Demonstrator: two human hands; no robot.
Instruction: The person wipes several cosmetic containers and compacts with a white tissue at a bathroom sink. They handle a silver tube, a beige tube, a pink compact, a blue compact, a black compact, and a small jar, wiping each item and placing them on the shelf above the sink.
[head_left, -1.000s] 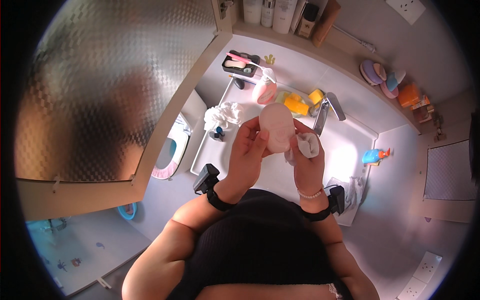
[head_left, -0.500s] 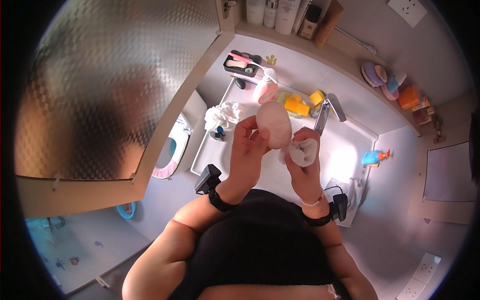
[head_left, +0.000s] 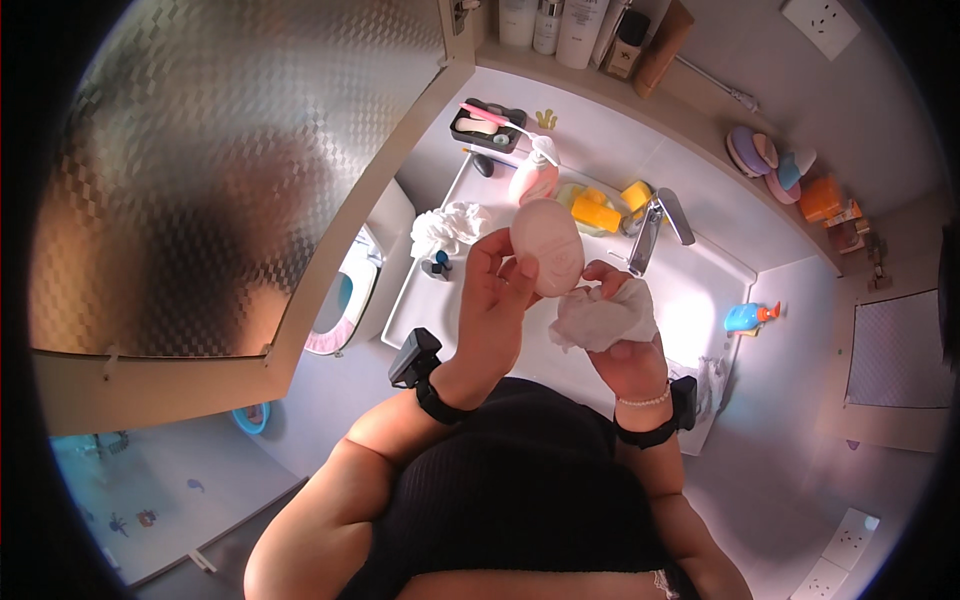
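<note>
A pale pink oval disc [head_left: 547, 247] with faint marks on its face stands tilted up in my left hand [head_left: 497, 285]. My left fingers and thumb close on its lower left edge. My right hand [head_left: 630, 365] is shut on a crumpled white tissue [head_left: 606, 316], which covers most of its palm. The tissue is just below and to the right of the disc; whether they touch I cannot tell. Both hands are above the white sink [head_left: 535, 350].
A chrome faucet [head_left: 655, 230] is beyond my right hand. Yellow sponges [head_left: 596, 212] and a pink pump bottle [head_left: 534, 180] line the sink's back. A white mesh puff [head_left: 450, 228] lies left, a blue bottle [head_left: 742, 317] right. Above runs a shelf [head_left: 690, 125] with toiletries.
My right hand has turned and moved slightly right and down, and the tissue is spread wider over it. The disc has tilted a little in my left hand, showing marks on its face.
</note>
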